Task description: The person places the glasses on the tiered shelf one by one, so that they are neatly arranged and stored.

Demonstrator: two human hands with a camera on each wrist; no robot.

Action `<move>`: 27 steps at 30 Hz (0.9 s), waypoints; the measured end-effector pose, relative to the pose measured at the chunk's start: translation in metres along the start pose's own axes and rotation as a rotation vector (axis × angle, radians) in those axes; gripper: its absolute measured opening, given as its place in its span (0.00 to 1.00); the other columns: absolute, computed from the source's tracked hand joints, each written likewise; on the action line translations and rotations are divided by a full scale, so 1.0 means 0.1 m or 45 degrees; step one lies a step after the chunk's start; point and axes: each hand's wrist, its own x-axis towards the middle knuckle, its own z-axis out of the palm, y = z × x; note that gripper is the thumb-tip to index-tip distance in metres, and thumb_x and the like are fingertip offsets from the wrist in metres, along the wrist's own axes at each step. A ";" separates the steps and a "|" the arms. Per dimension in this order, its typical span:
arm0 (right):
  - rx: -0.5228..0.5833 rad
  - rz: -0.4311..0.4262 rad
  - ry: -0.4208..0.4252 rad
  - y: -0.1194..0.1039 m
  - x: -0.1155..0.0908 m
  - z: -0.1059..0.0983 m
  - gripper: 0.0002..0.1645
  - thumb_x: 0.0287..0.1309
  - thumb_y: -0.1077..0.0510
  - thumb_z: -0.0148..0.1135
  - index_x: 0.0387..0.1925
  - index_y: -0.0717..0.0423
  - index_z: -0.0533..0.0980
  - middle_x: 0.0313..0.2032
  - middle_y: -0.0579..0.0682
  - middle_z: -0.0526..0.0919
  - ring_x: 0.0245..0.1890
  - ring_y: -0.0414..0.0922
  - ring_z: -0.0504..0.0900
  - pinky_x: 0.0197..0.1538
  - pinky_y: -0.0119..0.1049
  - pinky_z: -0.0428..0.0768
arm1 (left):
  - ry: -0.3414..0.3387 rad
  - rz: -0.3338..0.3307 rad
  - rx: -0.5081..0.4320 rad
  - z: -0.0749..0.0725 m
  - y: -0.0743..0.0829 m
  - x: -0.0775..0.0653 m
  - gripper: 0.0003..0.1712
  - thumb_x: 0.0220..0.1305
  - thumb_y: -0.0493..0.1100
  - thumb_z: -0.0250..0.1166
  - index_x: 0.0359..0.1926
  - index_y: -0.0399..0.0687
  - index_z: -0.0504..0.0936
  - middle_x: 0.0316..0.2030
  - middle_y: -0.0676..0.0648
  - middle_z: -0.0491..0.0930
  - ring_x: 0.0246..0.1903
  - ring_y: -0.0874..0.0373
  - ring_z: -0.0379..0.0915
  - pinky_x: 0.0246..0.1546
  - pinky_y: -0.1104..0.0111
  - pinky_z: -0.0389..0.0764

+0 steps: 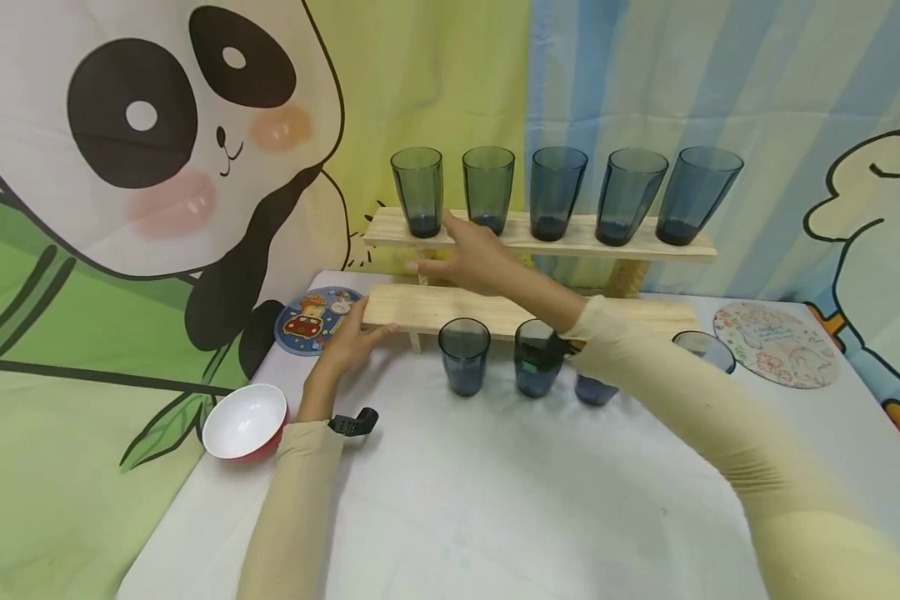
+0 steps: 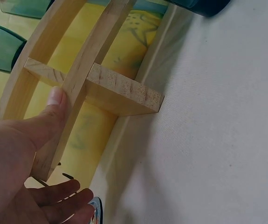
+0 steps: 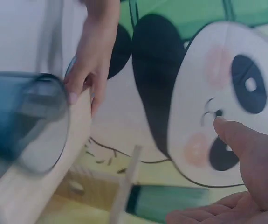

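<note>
A two-tier wooden shelf stands on the table. Its lower board has my left hand at the left end; the left wrist view shows the thumb on the board's front edge and the other fingers round its end. Several dark tinted glasses line the upper board. My right hand reaches over the lower board, fingers spread and holding nothing, close beside the leftmost glass. In the right wrist view that glass lies partly behind the fingers; whether they touch it I cannot tell.
Several more glasses, one of them a tumbler, stand before the shelf, some partly behind my right arm. A red-and-white bowl and a blue round mat lie left. At right is a floral round mat. A printed curtain hangs behind.
</note>
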 end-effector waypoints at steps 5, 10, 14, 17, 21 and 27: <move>0.079 -0.087 0.090 0.40 -0.75 -0.32 0.55 0.69 0.36 0.67 0.85 0.51 0.51 0.81 0.54 0.61 0.80 0.55 0.62 0.77 0.54 0.68 | -0.014 -0.006 0.003 0.03 0.01 0.00 0.55 0.75 0.60 0.65 0.85 0.47 0.43 0.82 0.32 0.50 0.81 0.32 0.46 0.80 0.39 0.49; 0.144 0.062 0.275 1.07 -1.43 -0.51 0.53 0.69 0.35 0.67 0.84 0.46 0.54 0.79 0.54 0.65 0.79 0.58 0.64 0.75 0.58 0.69 | -0.015 -0.015 0.002 0.02 0.00 -0.01 0.55 0.75 0.61 0.65 0.86 0.48 0.42 0.82 0.31 0.49 0.81 0.31 0.45 0.80 0.38 0.49; 0.167 0.205 0.486 1.61 -1.89 -0.53 0.55 0.70 0.37 0.66 0.85 0.47 0.50 0.79 0.60 0.63 0.79 0.63 0.61 0.78 0.56 0.66 | -0.012 -0.017 0.011 0.00 -0.03 -0.01 0.55 0.75 0.61 0.64 0.86 0.48 0.42 0.83 0.32 0.48 0.81 0.32 0.45 0.80 0.39 0.48; 0.177 0.308 0.648 1.99 -2.21 -0.50 0.56 0.72 0.39 0.65 0.86 0.49 0.46 0.80 0.62 0.60 0.80 0.63 0.58 0.78 0.33 0.62 | -0.022 0.000 0.012 0.01 -0.03 0.01 0.55 0.75 0.61 0.64 0.86 0.48 0.41 0.83 0.32 0.48 0.81 0.32 0.45 0.80 0.39 0.48; 0.214 0.400 0.746 2.37 -2.52 -0.36 0.56 0.73 0.41 0.64 0.86 0.48 0.42 0.82 0.62 0.55 0.82 0.58 0.54 0.67 0.09 0.55 | -0.020 -0.002 0.015 0.02 -0.02 0.02 0.56 0.75 0.63 0.64 0.86 0.50 0.41 0.83 0.32 0.47 0.81 0.32 0.44 0.80 0.38 0.47; 0.260 0.420 0.704 2.66 -2.65 -0.06 0.62 0.71 0.43 0.68 0.85 0.57 0.39 0.82 0.67 0.50 0.81 0.66 0.50 0.67 0.07 0.52 | -0.034 -0.035 0.016 0.01 -0.04 -0.01 0.55 0.75 0.63 0.63 0.86 0.51 0.39 0.83 0.32 0.44 0.81 0.30 0.42 0.79 0.36 0.46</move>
